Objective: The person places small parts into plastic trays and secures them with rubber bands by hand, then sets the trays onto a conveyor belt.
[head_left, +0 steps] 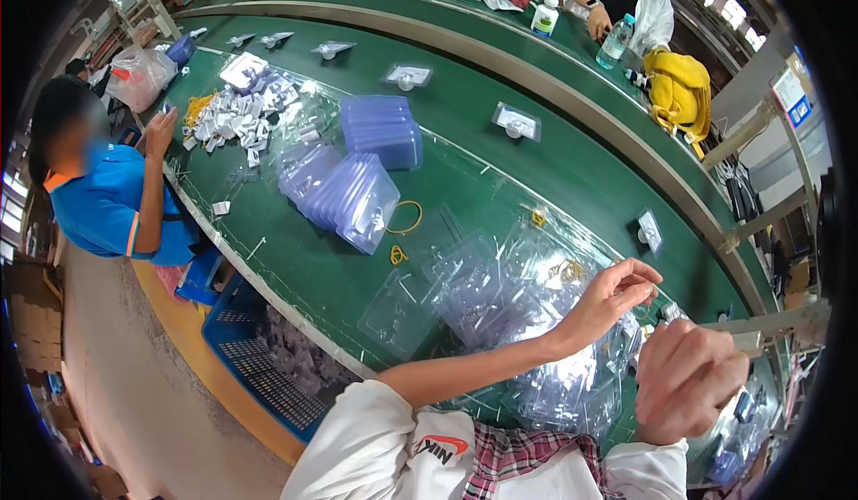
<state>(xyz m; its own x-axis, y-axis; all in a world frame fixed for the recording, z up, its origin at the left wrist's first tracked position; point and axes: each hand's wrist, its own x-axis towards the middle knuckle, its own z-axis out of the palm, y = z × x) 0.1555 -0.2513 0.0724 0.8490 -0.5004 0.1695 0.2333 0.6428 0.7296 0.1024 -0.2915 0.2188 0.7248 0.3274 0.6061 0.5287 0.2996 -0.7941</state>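
Note:
My left hand (pixel 617 291) reaches over the heap of clear plastic blister shells (pixel 500 294), its fingers loosely curved and apart, with nothing visible in them. Close beside it, my right hand (pixel 688 377) is closed, knuckles toward me; anything inside the fingers is hidden. Small white pieces (pixel 666 314) lie just beyond the two hands, partly covered by them. Further left are neat nested stacks of clear shells (pixel 353 196) and a yellow rubber band (pixel 407 218).
Packed blisters (pixel 517 122) lie spaced along the green conveyor belt (pixel 456 134). A co-worker in blue (pixel 116 196) sits at left by a pile of small white pieces (pixel 234 117). Another person (pixel 657 17) works across the belt, near a water bottle (pixel 615 42) and yellow bag (pixel 677 93). A blue crate (pixel 268 366) stands below.

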